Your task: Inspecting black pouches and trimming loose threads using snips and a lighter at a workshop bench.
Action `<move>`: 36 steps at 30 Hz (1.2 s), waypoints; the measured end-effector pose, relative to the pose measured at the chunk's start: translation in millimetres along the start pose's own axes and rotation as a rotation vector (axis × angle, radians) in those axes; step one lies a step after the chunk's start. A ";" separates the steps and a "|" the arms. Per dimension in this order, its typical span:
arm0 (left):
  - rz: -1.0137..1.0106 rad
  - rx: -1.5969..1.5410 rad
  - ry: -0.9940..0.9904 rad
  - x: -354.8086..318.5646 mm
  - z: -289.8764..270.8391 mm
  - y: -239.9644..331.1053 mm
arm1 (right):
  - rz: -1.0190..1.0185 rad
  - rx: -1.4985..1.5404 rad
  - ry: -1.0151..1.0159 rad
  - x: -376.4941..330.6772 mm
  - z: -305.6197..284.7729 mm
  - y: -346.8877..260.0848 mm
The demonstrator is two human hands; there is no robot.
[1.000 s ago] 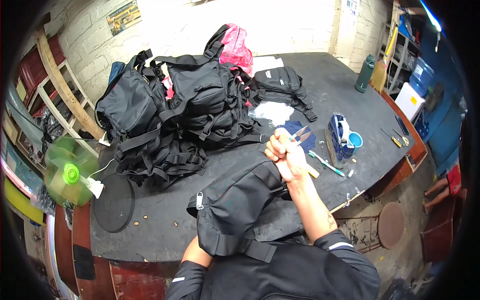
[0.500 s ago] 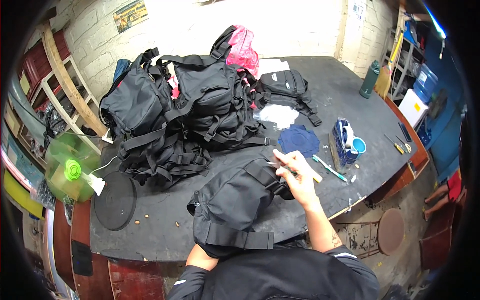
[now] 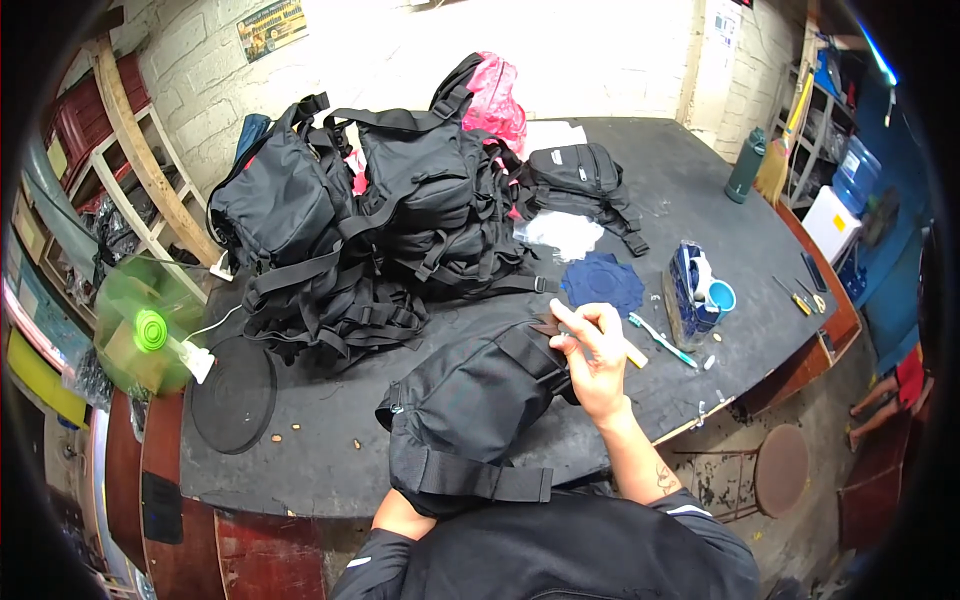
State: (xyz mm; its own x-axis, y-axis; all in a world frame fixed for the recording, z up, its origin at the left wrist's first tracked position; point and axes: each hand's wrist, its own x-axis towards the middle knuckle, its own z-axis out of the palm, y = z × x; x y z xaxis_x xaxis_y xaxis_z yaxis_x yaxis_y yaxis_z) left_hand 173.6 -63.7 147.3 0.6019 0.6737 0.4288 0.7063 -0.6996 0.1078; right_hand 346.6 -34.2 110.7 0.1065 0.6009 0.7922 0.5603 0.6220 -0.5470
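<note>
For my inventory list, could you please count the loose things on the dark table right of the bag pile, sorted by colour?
Blue: 2, a dark blue flat fabric patch and a blue-and-white pouch holding a blue cup.
Green: 1, a dark green bottle.
White: 2, a white crumpled plastic wrap and a white-handled toothbrush.
Total: 5.

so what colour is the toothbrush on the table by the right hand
White with green, lying on the table; the toothbrush shows best in the head view.
</note>
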 end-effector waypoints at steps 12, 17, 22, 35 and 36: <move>-0.091 -0.242 -0.110 35.7 -37.3 9.6 | 0.096 0.187 -0.030 -6.5 1.5 7.1; -0.035 -0.104 -0.200 32.8 -40.3 4.8 | 0.464 0.516 0.153 13.7 -15.2 45.7; -0.077 -0.232 -0.101 59.6 -20.1 8.2 | 0.787 0.700 -0.200 4.9 12.6 62.5; -0.182 -0.583 0.128 -17.0 34.2 -22.5 | 0.642 0.986 -0.090 3.1 30.0 14.6; -0.192 -0.610 0.146 -21.0 37.7 -24.9 | 0.606 0.992 -0.095 3.7 28.2 11.6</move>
State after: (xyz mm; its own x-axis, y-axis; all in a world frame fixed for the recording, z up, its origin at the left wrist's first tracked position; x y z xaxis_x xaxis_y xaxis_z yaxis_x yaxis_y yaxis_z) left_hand 157.4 -51.4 101.8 0.3994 0.7908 0.4638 0.4322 -0.6086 0.6654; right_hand 330.4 -10.6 99.6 0.0515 0.9432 0.3281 -0.4540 0.3147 -0.8336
